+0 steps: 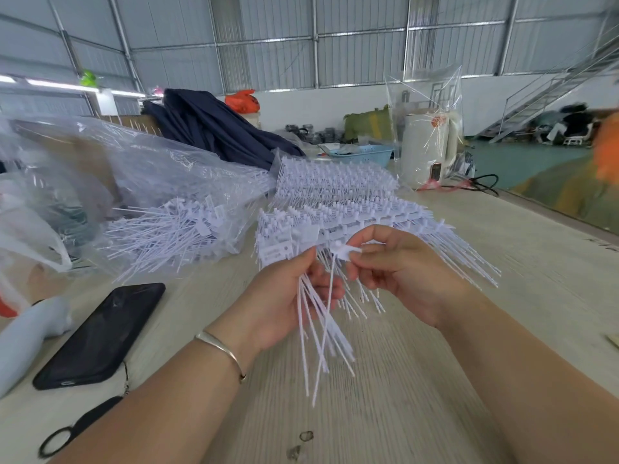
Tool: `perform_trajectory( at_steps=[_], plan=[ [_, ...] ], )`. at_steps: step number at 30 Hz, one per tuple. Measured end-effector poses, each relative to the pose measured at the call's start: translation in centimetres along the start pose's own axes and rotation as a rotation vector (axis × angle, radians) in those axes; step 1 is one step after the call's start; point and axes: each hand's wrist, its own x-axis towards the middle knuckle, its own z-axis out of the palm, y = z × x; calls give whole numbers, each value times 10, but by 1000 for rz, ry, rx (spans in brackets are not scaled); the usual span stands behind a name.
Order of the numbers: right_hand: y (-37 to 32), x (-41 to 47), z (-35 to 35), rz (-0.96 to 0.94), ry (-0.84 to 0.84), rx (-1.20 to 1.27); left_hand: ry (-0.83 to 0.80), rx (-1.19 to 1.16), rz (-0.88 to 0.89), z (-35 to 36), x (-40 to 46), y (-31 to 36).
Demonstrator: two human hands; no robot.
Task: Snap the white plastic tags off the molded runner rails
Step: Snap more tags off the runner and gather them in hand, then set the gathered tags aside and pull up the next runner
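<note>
Left hand: I see my left hand (pixel 288 296) curled round a bundle of loose tags (pixel 321 333), thin white plastic stems fanning down toward me, flat heads up.
Right hand: my right hand (pixel 395 272) pinches 1 tag (pixel 345 250) by its flat white head, thumb and forefinger pressed together on it.
Runner rails: stacked white molded runner rails (pixel 338 199) lie on the table (pixel 502 262) just behind both hands, bristling with rows of stems.
Finished tags: a crinkled clear bag (pixel 160 202) at left holds a loose heap.
Table: pale wood grain, matte.
Phone: a glossy black phone (pixel 100 336) lies flat at left.
Bracelet: a thin metal bracelet (pixel 221 349) circles my left wrist.
</note>
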Motion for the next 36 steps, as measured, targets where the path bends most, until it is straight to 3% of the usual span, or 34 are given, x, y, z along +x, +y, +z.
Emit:
perform_trajectory(
  at_steps=[6,10,16,19,22,27,31,36],
  plan=[
    [8,-1,15,-212,163,-442,-95,114,-40,2,-2,-3],
    [12,-1,18,-284,213,-567,-8,108,-26,1,-1,4],
    [19,1,17,-193,215,-655,124,242,38,3,0,28],
    [24,1,20,-124,157,-686,105,301,45,-3,0,47],
    [28,2,18,-30,79,-745,119,595,-18,-24,2,72],
    [25,2,12,56,97,-787,393,1158,-104,-90,12,122],
    [28,3,15,11,99,-834,604,1264,-128,-144,31,156],
    [31,4,17,-45,84,-872,706,1504,-90,-176,60,163]
  ],
)
